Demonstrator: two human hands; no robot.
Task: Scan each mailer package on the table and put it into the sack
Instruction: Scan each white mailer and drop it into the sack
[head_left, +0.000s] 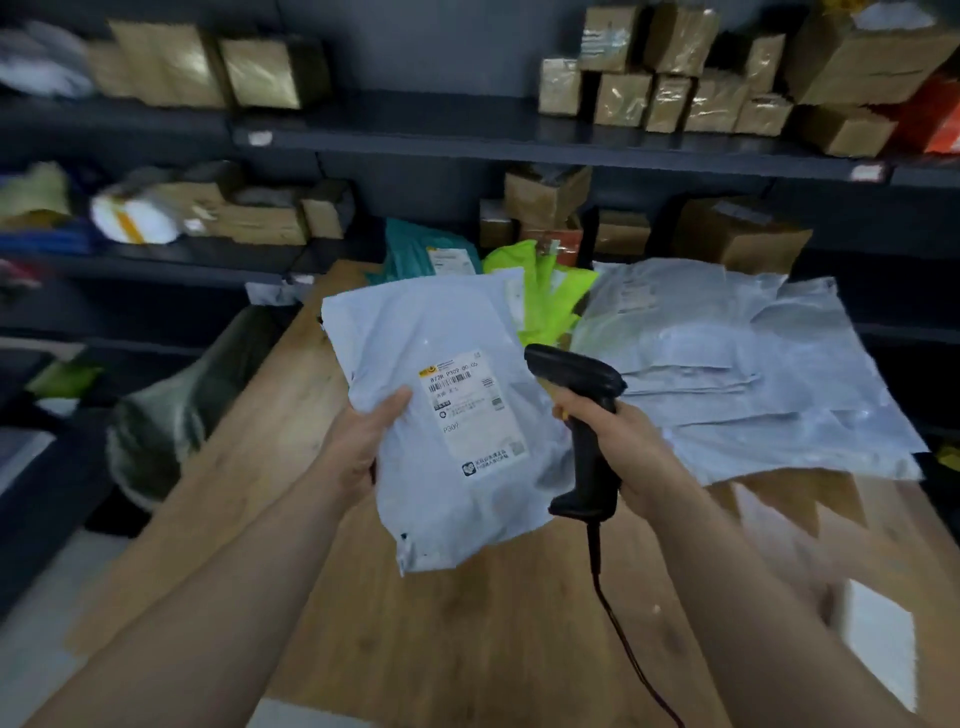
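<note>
The left hand (363, 441) pinches the white mailer (441, 415) by its left edge above the wooden table (467, 649), long axis running away from the person, label facing up. The right hand (628, 447) is wrapped around the black scanner (582, 415), its head pointing at the label. More mailers (753, 364) lie to the right; the sack (171, 415) hangs at the table's left edge.

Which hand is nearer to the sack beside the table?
Left. The left hand, gripping the white mailer, is on the side of the sack; the right hand, holding the scanner, is further away across the mailer.
</note>
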